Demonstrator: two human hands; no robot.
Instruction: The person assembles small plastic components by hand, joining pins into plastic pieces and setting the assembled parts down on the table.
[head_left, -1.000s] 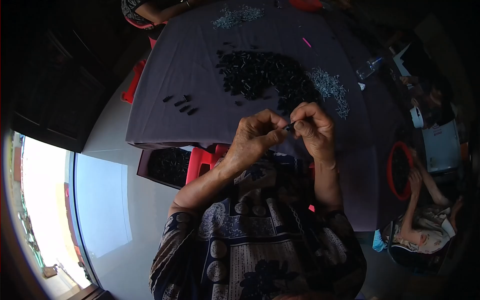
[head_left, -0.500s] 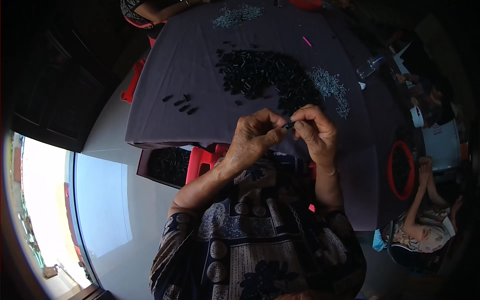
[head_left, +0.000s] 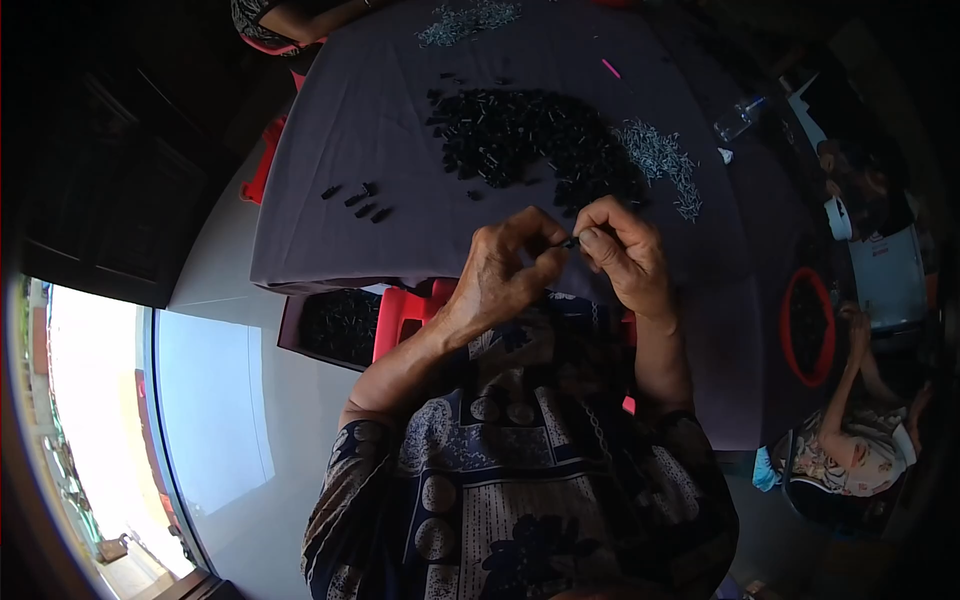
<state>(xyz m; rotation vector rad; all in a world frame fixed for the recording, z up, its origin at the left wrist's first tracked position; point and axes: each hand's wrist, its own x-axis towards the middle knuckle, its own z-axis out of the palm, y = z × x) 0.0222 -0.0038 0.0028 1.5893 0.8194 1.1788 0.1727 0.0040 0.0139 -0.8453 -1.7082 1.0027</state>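
Observation:
A small black part [head_left: 571, 243] is pinched between the fingertips of both my hands, just over the near edge of the cloth-covered table. My left hand [head_left: 508, 262] grips it from the left with thumb and forefinger. From the other side my right hand [head_left: 630, 262] closes thumb and forefinger on it; the fingers hide most of its shape. Beyond them lies a large pile of black parts [head_left: 500, 130], some with pale pins showing. A heap of small silver screw-like pieces [head_left: 657, 160] adjoins it on the right. Several loose black parts [head_left: 361, 202] lie to the left.
An open box of black parts [head_left: 340, 328] and a red plastic stool [head_left: 398, 315] stand below the table's near edge. A red-rimmed basket [head_left: 808, 328], a clear bottle [head_left: 736, 122] and a seated person [head_left: 858, 440] are on the right. Another silver heap [head_left: 465, 22] lies far off.
My hands have drawn slightly closer together, and less of the black part shows between the fingertips. The whole view has shifted a little.

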